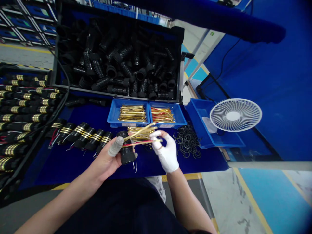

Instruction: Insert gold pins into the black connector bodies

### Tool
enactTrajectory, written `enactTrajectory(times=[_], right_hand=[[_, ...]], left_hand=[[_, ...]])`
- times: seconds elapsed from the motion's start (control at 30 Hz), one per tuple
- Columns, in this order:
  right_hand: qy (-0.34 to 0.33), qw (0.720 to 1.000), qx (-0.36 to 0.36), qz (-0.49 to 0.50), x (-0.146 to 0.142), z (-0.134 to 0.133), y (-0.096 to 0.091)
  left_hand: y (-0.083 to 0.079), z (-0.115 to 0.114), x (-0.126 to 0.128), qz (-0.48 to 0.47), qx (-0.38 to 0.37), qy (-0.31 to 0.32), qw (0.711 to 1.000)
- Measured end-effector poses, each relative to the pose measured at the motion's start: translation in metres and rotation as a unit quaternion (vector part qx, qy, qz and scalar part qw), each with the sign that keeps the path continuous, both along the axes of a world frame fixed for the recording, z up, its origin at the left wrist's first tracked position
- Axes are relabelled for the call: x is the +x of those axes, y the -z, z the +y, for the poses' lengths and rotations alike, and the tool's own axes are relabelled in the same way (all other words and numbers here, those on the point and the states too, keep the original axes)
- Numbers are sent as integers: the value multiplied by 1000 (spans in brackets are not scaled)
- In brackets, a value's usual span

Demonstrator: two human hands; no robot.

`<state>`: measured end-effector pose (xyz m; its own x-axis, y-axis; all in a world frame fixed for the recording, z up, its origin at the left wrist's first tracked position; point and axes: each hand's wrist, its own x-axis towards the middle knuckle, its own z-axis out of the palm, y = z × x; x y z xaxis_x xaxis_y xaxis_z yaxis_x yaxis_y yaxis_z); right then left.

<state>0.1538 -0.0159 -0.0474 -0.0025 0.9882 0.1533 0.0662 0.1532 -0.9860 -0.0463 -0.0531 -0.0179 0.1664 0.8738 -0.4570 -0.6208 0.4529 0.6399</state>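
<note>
My left hand (107,159), its thumb in a grey finger cover, is closed around a black cylindrical part (127,156) with a ribbed upper end. Thin wires hang from the part's lower side. Under the thumb, a thin gold strip (138,132) and a red-and-gold strip (137,143) lie across the part and stick out to the right. My right hand (168,154), in a white glove, pinches the red-and-gold strip near its free end. Whether its fingers also touch the gold strip I cannot tell.
Blue trays of gold strips (133,113) and red-and-gold strips (162,115) stand ahead, loose gold strips before them. Black rings (187,139) lie right, near a white fan (236,115). Banded black parts (79,130) line the left. A bin (117,95) of ribbed parts stands behind.
</note>
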Motion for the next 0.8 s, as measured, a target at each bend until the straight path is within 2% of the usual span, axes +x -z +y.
enactTrajectory(times=[0.1, 0.17, 0.23, 0.4, 0.43, 0.5, 0.57, 0.63, 0.7, 0.8], right_hand=[[-137, 983, 122, -14, -8, -7, -11], [-198, 963, 185, -12, -12, -9, -18], [-225, 950, 213, -27, -13, -9, -22], [-297, 926, 221, -75, -8, -3, -23], [-304, 924, 223, -69, -7, -3, -21], [-287, 931, 219, -46, -6, -6, -16], [-223, 956, 189, -40, -6, -11, -10], [-142, 977, 145, -63, -7, -16, -5], [-81, 984, 122, -99, -7, -21, -2], [-89, 970, 140, -175, -6, -26, -5]], left_hand=[[9, -3, 7, 4, 4, 42, 999], [16, -5, 9, -9, -14, 94, 995], [22, -8, 8, -38, -43, 158, 986], [36, -16, -3, -141, -107, 300, 937], [37, -18, -3, -148, -108, 301, 936], [37, -21, -1, -140, -89, 253, 953], [35, -22, 4, -116, -51, 174, 977], [31, -20, 10, -91, -20, 128, 987], [29, -16, 14, -76, -4, 117, 990], [26, -9, 16, -70, -4, 116, 991]])
